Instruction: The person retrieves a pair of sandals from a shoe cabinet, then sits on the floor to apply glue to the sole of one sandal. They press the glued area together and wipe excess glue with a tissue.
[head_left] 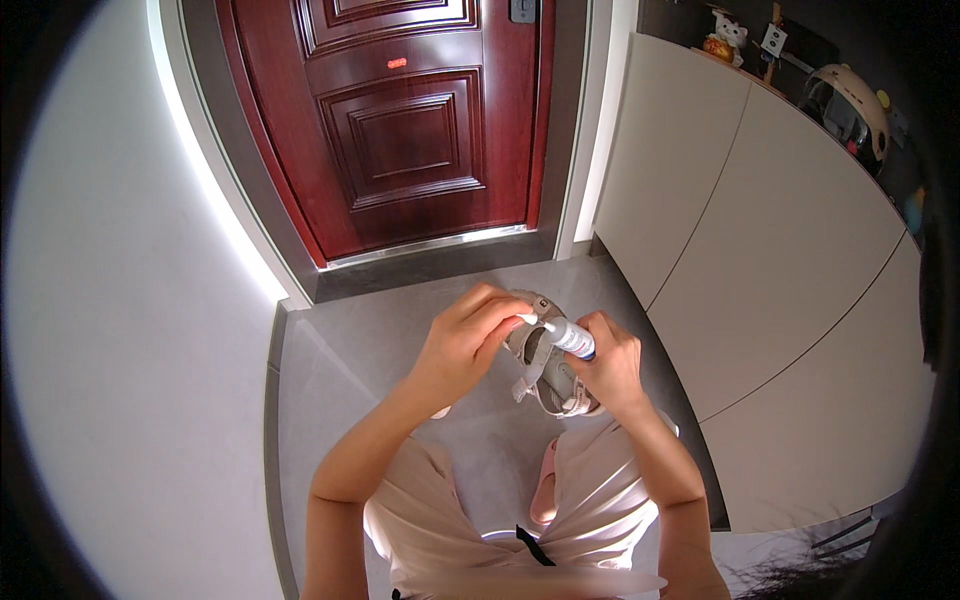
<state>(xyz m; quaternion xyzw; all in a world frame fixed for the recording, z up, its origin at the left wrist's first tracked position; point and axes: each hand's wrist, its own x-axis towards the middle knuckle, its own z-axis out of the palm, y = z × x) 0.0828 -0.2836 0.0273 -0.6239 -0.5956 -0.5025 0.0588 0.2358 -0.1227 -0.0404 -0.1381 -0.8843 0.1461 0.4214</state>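
Observation:
My left hand (462,342) pinches a small white cap (527,318) between thumb and fingertips. Wrapped in my right hand (612,362) is a small white squeeze bottle (570,338) with a narrow nozzle. The nozzle points up and left toward the cap, and a slight gap seems to lie between them. Below both hands, a beige strappy sandal (560,378) rests on the floor, its straps loose and its insole showing. My hands and the bottle hide part of its upper end, so I cannot tell whether a second sandal lies there.
Ahead is a dark red panelled door (400,140) with a metal sill. A beige cabinet (760,220) curves along the right, with a helmet (850,100) and a cat figurine (728,38) on top. A pale wall (110,300) stands on the left. A pink slipper (545,488) shows below.

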